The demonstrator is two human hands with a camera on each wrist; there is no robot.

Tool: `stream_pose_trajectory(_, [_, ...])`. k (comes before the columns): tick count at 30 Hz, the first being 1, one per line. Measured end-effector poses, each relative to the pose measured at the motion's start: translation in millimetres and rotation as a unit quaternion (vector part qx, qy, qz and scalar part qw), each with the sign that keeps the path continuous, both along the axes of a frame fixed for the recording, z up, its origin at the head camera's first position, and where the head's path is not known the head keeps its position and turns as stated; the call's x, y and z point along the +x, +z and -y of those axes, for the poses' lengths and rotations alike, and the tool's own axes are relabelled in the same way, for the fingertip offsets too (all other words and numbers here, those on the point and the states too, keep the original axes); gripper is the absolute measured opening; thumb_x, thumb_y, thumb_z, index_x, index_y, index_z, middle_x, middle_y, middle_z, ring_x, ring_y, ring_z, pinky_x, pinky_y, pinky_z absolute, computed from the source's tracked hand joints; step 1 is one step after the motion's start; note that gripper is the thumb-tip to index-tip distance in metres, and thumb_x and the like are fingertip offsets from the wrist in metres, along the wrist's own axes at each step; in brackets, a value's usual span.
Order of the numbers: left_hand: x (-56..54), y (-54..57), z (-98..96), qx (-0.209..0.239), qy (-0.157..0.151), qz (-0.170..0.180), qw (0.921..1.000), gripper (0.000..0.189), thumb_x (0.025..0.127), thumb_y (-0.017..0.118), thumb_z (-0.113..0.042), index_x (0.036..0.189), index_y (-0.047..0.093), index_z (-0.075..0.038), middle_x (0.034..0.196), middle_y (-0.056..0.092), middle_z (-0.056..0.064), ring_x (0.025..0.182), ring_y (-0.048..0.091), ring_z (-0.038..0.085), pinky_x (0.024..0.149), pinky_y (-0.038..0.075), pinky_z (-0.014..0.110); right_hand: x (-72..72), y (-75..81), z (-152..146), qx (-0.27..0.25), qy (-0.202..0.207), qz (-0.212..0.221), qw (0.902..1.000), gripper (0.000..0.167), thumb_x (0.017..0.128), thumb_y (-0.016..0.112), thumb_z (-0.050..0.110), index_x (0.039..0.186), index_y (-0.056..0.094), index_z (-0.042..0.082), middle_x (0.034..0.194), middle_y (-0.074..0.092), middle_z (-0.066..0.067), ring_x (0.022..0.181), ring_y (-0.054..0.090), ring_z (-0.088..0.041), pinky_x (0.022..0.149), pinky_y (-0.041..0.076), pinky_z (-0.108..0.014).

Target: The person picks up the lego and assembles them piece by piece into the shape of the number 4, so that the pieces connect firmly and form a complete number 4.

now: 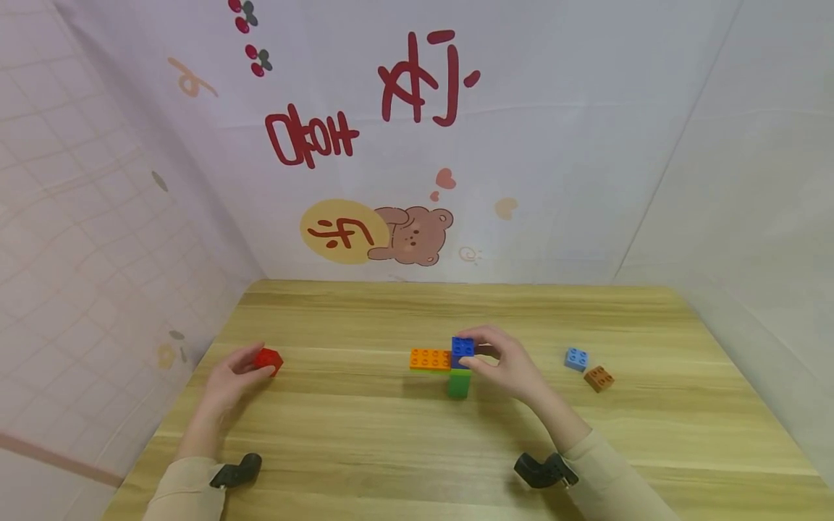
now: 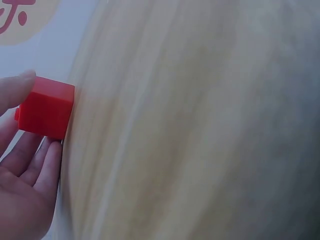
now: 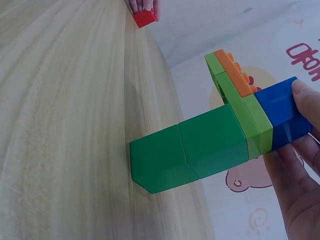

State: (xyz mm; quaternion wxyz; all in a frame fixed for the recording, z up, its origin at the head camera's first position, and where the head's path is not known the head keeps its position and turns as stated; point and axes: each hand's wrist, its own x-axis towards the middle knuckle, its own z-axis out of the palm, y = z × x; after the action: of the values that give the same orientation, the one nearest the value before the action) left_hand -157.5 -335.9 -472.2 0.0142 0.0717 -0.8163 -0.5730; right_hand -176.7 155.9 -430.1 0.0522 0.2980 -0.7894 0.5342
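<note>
Near the middle of the table stands a small building-block structure: stacked dark green bricks (image 3: 187, 155), a light green layer (image 3: 257, 125) over them, a flat orange brick (image 1: 430, 358) reaching left, and a blue brick (image 1: 462, 346) on top at the right. My right hand (image 1: 504, 359) pinches the blue brick between thumb and fingers, the brick sitting against the light green layer. At the table's left side, my left hand (image 1: 236, 375) holds a red brick (image 2: 47, 108) between thumb and fingers. That brick's studs point toward the palm side in the left wrist view.
Right of the structure lie a light blue brick (image 1: 576, 359) and a brown brick (image 1: 599, 378) on the wooden table (image 1: 352, 449). A printed white cloth (image 1: 547, 130) hangs behind and along the sides. Black wrist mounts (image 1: 546, 470) sit at both sleeves.
</note>
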Motion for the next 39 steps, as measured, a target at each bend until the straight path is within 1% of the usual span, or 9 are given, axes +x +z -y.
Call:
stream_pose_trajectory(4, [0.6,-3.3,-0.2,0.028,0.005,-0.01,0.9995,0.072,0.088,0.078,-0.015,0.146,0.042,0.005,0.138,0.054,0.009,0.1,0.055,-0.007,0.083,0.049,0.013,0.3,0.2,0.9,0.004,-0.002,-0.001,1.0,0.035,0.087,0.072,-0.003,0.121,0.065,-0.001,0.115,0.063,-0.015,0.102,0.063,-0.032,0.088,0.055,-0.039])
stream_pose_trajectory(8, [1.7,-4.6,-2.1,0.069,0.02,-0.019,0.9972,0.065,0.086,0.079,-0.012,0.143,0.051,0.0,0.119,0.06,-0.015,0.099,0.058,-0.004,0.081,0.051,0.015,10.6,17.9,4.8,0.006,-0.001,-0.003,1.0,0.032,0.086,0.071,-0.007,0.118,0.064,-0.006,0.113,0.063,-0.019,0.1,0.063,-0.037,0.088,0.056,-0.036])
stream_pose_trajectory(10, [2.1,-4.8,-2.8,0.096,0.022,-0.019,0.9949,0.057,0.086,0.079,-0.009,0.138,0.058,-0.007,0.113,0.061,-0.019,0.098,0.059,-0.003,0.081,0.052,0.016,16.0,27.6,6.8,0.005,0.0,-0.004,1.0,0.031,0.087,0.071,-0.008,0.117,0.063,-0.008,0.111,0.063,-0.02,0.099,0.063,-0.039,0.087,0.056,-0.037])
stream_pose_trajectory(13, [3.0,-3.3,-4.0,0.131,0.021,-0.005,0.9912,0.053,0.086,0.077,-0.006,0.137,0.061,-0.012,0.114,0.061,-0.014,0.098,0.06,0.0,0.083,0.053,0.019,18.7,31.9,7.7,0.005,-0.001,-0.003,1.0,0.03,0.087,0.071,-0.007,0.116,0.064,-0.008,0.111,0.064,-0.019,0.099,0.063,-0.038,0.087,0.056,-0.037])
stream_pose_trajectory(15, [3.3,-1.7,-5.5,0.115,0.017,-0.002,0.9933,0.053,0.087,0.077,-0.007,0.137,0.061,-0.011,0.119,0.061,-0.006,0.097,0.06,-0.001,0.083,0.053,0.019,18.4,31.8,7.7,0.007,-0.002,-0.003,1.0,0.031,0.087,0.071,-0.007,0.117,0.064,-0.008,0.111,0.064,-0.019,0.098,0.063,-0.037,0.087,0.055,-0.03])
stream_pose_trajectory(20, [0.9,2.3,-14.8,0.007,-0.001,-0.017,0.9998,0.061,0.09,0.075,-0.012,0.14,0.048,0.009,0.128,0.06,0.017,0.093,0.058,-0.006,0.08,0.05,0.014,7.1,11.2,4.0,0.006,-0.006,-0.005,1.0,0.034,0.086,0.071,-0.008,0.119,0.064,-0.005,0.113,0.064,-0.018,0.099,0.063,-0.036,0.087,0.054,-0.027])
stream_pose_trajectory(28, [-5.6,3.1,-45.9,0.126,-0.036,0.003,0.9913,0.054,0.09,0.069,0.001,0.137,0.046,0.014,0.115,0.064,0.01,0.097,0.063,0.009,0.085,0.055,0.026,-0.3,-0.9,-0.4,-0.002,0.001,-0.007,1.0,0.034,0.088,0.073,0.0,0.122,0.065,0.004,0.115,0.064,-0.009,0.101,0.064,-0.025,0.088,0.055,-0.034])
stream_pose_trajectory(35, [-13.7,18.8,-81.7,-0.003,-0.086,-0.034,0.9957,0.048,0.091,0.072,-0.01,0.135,0.056,0.006,0.126,0.061,0.024,0.103,0.061,0.012,0.084,0.049,0.018,0.2,-0.2,-1.4,-0.005,0.008,-0.013,0.9999,0.033,0.089,0.072,0.002,0.121,0.066,0.005,0.114,0.064,-0.008,0.1,0.064,-0.022,0.087,0.055,-0.042])
stream_pose_trajectory(39, [-16.2,25.4,-103.9,-0.018,-0.115,-0.055,0.9917,0.046,0.092,0.07,-0.011,0.135,0.058,0.004,0.125,0.062,0.023,0.107,0.061,0.021,0.084,0.049,0.02,-0.8,-1.8,-1.5,-0.006,0.01,-0.02,0.9997,0.033,0.089,0.072,0.002,0.121,0.066,0.004,0.113,0.065,-0.009,0.099,0.064,-0.022,0.087,0.056,-0.042])
